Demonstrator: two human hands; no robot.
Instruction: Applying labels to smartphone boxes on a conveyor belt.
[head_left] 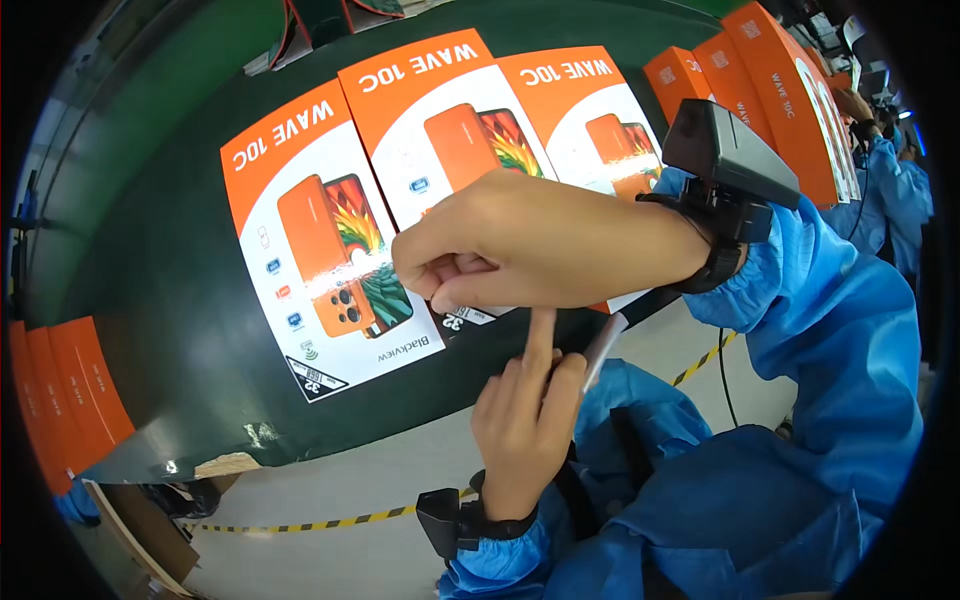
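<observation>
With my right hand pinching something too small to tell over the middle box — I'd judge steadying the sticker sheet in my left hand's closed fingers, just below that box, matters most.

Three orange-and-white phone boxes flat on green belt, orange boxes stacked right

A dark green work table with a glossy top filled the upper left of the view, light glinting off its surface. Below its edge lay a pale grey smooth floor, crossed by a yellow-and-black striped tape line. A brown cardboard piece leaned under the table at the lower left.
</observation>
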